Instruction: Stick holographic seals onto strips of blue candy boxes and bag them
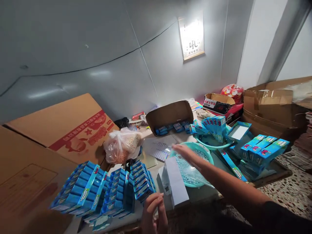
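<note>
My right hand (183,151) reaches forward over the teal basin (206,152), fingers stretched flat above the clear bag of small blue pieces (188,170) inside it; nothing shows in its grip. My left hand (153,211) is low at the table's near edge, fingers pinched together beside a pale folded carton (177,186); what it pinches is too small to make out. Rows of packed blue boxes (102,191) lie to its left.
Large cardboard sheets (60,126) lean at the left. A knotted plastic bag (122,144), an open brown box with blue packs (170,118), a second teal basin (211,143) of blue cartons, and blue display trays (263,151) crowd the table. Cardboard boxes (273,110) stand at the right.
</note>
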Available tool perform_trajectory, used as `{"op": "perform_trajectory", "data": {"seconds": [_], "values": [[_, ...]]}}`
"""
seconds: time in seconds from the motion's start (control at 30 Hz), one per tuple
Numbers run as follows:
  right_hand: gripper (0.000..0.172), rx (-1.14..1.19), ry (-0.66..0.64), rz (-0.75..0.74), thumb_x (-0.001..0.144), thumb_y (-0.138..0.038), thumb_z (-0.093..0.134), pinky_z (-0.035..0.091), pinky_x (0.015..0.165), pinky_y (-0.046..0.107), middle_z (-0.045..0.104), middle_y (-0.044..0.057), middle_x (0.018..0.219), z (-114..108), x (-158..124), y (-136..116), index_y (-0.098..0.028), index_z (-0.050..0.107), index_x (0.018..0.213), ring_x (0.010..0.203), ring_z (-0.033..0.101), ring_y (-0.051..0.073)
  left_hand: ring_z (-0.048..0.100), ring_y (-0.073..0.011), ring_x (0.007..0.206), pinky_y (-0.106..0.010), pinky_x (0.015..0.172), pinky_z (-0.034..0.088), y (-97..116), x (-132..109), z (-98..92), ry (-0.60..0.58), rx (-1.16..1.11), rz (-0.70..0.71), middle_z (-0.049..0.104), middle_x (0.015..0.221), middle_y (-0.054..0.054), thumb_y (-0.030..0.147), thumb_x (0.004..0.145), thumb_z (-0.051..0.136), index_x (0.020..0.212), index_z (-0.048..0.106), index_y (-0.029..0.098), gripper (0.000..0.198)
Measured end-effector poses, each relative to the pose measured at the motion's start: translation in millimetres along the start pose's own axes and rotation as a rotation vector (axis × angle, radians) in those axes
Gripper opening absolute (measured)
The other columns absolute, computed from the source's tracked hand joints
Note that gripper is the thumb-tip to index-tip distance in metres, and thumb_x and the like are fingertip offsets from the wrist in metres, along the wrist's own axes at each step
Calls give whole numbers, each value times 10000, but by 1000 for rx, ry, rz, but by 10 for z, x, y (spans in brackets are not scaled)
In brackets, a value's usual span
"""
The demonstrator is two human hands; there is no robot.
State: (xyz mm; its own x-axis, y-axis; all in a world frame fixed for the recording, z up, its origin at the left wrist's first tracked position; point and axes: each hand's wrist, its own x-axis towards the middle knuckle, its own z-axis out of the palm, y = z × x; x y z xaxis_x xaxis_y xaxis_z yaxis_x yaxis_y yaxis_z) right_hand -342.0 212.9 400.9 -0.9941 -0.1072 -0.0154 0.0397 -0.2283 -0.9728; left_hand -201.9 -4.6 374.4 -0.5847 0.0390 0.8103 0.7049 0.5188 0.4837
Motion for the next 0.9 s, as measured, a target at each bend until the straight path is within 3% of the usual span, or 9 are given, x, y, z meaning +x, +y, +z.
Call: {"op": "perform_trajectory", "data": {"seconds": [0.1, 0.23, 0.4, 0.5, 0.6, 0.7, 0.77, 0.83, 0.9], "values": [[375, 16, -92, 49, 971, -330, 561, 547, 876, 278, 739, 23, 808, 147, 82, 40, -113, 674, 686, 729, 687, 87, 679, -164, 858, -300, 696, 601, 43, 33, -49, 130, -21, -38, 676, 941, -25, 40, 852, 561, 1013, 616, 224, 250], [361, -98, -216, -23, 968, -403, 580, 554, 840, 289, 718, 5, 825, 305, 150, 113, -101, 690, 805, 784, 703, 121, 661, -165, 847, -316, 695, 579, 155, 185, -77, 282, -21, -40, 652, 953, -29, 22, 837, 574, 1015, 620, 217, 268], [237, -306, -165, -213, 942, -275, 600, 525, 863, 291, 726, 48, 1035, 430, 387, 136, -159, 683, 1130, 940, 681, 158, 652, -165, 885, -332, 733, 597, 458, 357, 81, 39, -143, 126, 648, 945, -46, 21, 851, 530, 1053, 592, 212, 285], [308, -427, -149, -294, 941, -201, 556, 522, 850, 280, 712, 75, 1091, 481, 512, 101, -141, 632, 1233, 929, 670, 152, 654, -159, 855, -346, 731, 609, 631, 516, 125, 62, -199, 234, 645, 920, -39, 15, 853, 515, 1025, 576, 199, 259], [298, -539, -207, -358, 923, -271, 554, 505, 866, 231, 708, 56, 1036, 527, 502, 116, -92, 690, 1120, 887, 654, 136, 660, -146, 827, -351, 760, 611, 653, 754, -35, 55, -151, 257, 636, 920, -13, 34, 848, 550, 970, 574, 213, 218], [448, -871, -306, -489, 784, -360, 749, 452, 1016, 427, 696, 117, 1098, 571, 412, 168, -109, 689, 1150, 1042, 630, 245, 638, -127, 829, -294, 790, 564, 536, 1063, -294, 162, 19, 93, 624, 917, -8, 104, 871, 576, 951, 595, 224, 146], [512, -1158, -411, -708, 747, -338, 805, 319, 1089, 618, 620, 175, 1288, 619, 366, 201, -153, 664, 1202, 1252, 515, 351, 617, -158, 956, -328, 889, 519, 423, 1303, -412, 170, 81, -20, 616, 1009, -42, 152, 878, 598, 1031, 622, 204, 163], [357, -1253, -574, -959, 857, -306, 706, 188, 1158, 626, 539, 150, 1411, 696, 341, 241, -169, 665, 1184, 1375, 395, 340, 614, -171, 998, -333, 933, 489, 303, 1537, -443, -105, 193, -46, 644, 1026, -39, 249, 906, 585, 1028, 661, 221, 147], [243, -1138, -739, -1071, 943, -297, 600, 223, 1189, 513, 589, 95, 1362, 803, 313, 307, -178, 678, 1139, 1349, 437, 266, 613, -194, 1071, -342, 964, 479, 184, 1710, -397, -455, 221, -48, 670, 1093, -37, 345, 902, 594, 1030, 692, 247, 190]]}}
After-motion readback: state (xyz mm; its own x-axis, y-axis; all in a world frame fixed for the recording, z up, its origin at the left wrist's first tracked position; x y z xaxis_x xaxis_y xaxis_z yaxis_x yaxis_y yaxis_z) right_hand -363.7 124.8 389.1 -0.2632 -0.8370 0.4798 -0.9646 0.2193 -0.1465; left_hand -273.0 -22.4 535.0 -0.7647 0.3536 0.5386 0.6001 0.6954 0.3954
